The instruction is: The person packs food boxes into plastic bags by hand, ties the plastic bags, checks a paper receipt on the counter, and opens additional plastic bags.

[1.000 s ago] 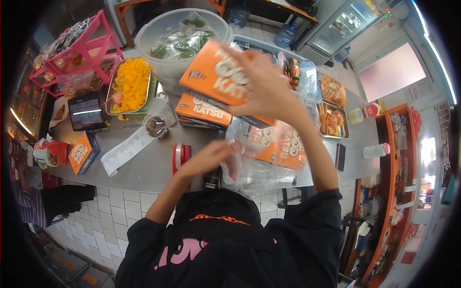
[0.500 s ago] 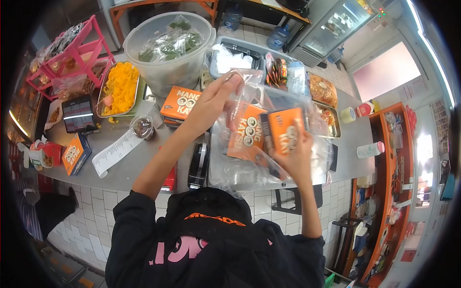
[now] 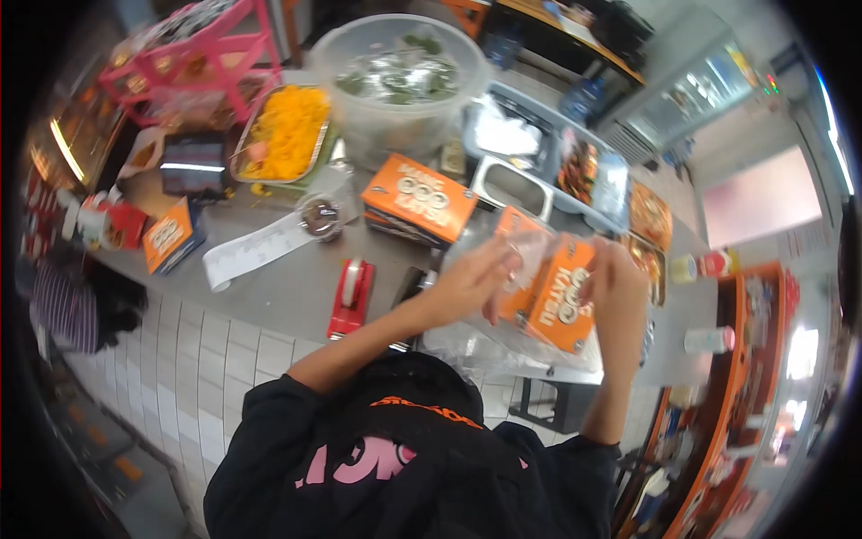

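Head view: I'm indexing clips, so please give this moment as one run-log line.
left hand: at clear plastic bag | right hand: at orange box | red tape dispenser: on counter

Both arms reach forward, forearms bare; left forearm (image 3: 359,349) slants across to the right, elbow out wide; left hand (image 3: 469,282) back up, fingers bent and pointing right, thumb lower; right forearm (image 3: 614,384) near upright; right hand (image 3: 620,286) fingers bent inward toward the left one; hands level, apart; fingertips blurred, grip unclear.
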### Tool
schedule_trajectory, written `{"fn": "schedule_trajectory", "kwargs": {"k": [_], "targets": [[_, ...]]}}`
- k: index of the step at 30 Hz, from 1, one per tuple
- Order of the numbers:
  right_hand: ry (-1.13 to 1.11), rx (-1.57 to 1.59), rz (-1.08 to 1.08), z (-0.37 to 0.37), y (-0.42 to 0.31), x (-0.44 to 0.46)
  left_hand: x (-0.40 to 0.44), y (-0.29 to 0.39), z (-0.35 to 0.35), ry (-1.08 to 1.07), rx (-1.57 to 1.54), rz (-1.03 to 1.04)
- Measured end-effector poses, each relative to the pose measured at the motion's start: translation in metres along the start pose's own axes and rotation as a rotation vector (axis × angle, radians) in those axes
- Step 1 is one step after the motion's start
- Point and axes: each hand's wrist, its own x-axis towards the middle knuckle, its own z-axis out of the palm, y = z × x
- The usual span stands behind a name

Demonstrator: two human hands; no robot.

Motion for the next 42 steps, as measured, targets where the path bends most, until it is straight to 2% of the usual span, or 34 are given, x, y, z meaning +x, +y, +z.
{"fn": "schedule_trajectory", "kwargs": {"k": [1,3,4,6,7,8,10,11,13,14,16,18,20,22,24,26,27,28,29,30,32,35,37,38,40,41,42], "targets": [[-0.024,0.009,-0.033,0.006,-0.015,0.007,-0.005,0.001,0.001,-0.002,0.021,-0.027],[0.097,-0.066,-0.617,0.025,-0.052,0.031,-0.017,-0.006,0.003,0.0,-0.001,-0.007],[0.055,-0.064,-0.899,0.053,-0.057,0.061,-0.02,-0.013,0.003,0.038,0.014,-0.01],[-0.392,-0.127,-0.918,0.118,-0.057,0.116,-0.026,-0.025,0.002,-0.075,0.359,0.194],[-0.541,-0.18,-0.966,0.151,-0.051,0.143,-0.03,-0.025,0.002,-0.046,0.373,0.185],[-0.552,-0.171,-0.99,0.176,-0.05,0.148,-0.033,-0.024,0.001,-0.082,0.373,0.169],[-0.486,-0.427,-0.939,0.212,-0.053,0.156,-0.039,-0.025,-0.001,-0.106,0.378,0.15],[-0.49,-0.423,-0.952,0.226,-0.053,0.162,-0.041,-0.028,-0.001,-0.134,0.389,0.136],[-0.555,-0.389,-0.779,0.238,-0.059,0.166,-0.046,-0.022,-0.005,-0.159,0.329,0.095],[-0.565,-0.393,-0.783,0.24,-0.055,0.167,-0.046,-0.023,-0.006,-0.15,0.322,0.094],[-0.361,-0.536,-0.856,0.201,-0.073,0.146,-0.043,-0.023,-0.01,-0.177,0.224,0.073],[-0.286,-0.456,-0.902,0.138,-0.095,0.123,-0.039,-0.017,-0.016,-0.201,0.137,0.007],[-0.055,-0.35,-0.962,0.071,-0.105,0.094,-0.031,-0.01,-0.021,-0.236,0.044,-0.058],[0.148,-0.216,-1.036,0.019,-0.1,0.069,-0.019,-0.002,-0.025,-0.172,-0.112,-0.136],[0.308,-0.072,-0.93,-0.01,-0.063,0.045,-0.007,0.015,-0.027,-0.162,-0.119,-0.084],[0.489,0.007,-0.788,-0.018,-0.027,0.014,0.006,0.028,-0.029,-0.1,-0.315,-0.072],[0.585,0.051,-0.712,-0.007,-0.017,0.004,0.018,0.024,-0.03,-0.037,-0.125,0.077],[0.68,0.093,-0.63,0.012,-0.007,-0.005,0.026,0.024,-0.03,-0.043,-0.131,0.074],[0.658,0.109,-0.48,0.036,0.011,-0.011,0.034,0.024,-0.028,0.085,0.038,0.222],[0.645,0.11,-0.319,0.057,0.031,-0.019,0.035,0.035,-0.022,0.071,-0.043,0.186],[0.545,0.277,-0.216,0.086,0.03,-0.013,0.038,0.052,-0.016,0.016,-0.143,0.155],[0.667,0.1,-0.21,0.098,0.013,-0.002,0.046,0.056,-0.011,-0.031,-0.093,0.187],[0.529,0.079,-0.083,0.093,0.006,0.003,0.049,0.054,-0.012,-0.027,-0.038,0.204],[0.54,0.074,-0.071,0.093,0.007,0.002,0.051,0.053,-0.014,-0.019,-0.007,0.217],[0.281,0.249,0.024,0.093,0.008,0.005,0.051,0.051,-0.018,0.006,0.057,0.246],[0.167,0.286,0.14,0.093,0.005,0.005,0.051,0.048,-0.019,0.018,0.093,0.267],[0.17,0.284,0.145,0.101,0.008,0.008,0.049,0.046,-0.021,0.033,0.135,0.29]]}}
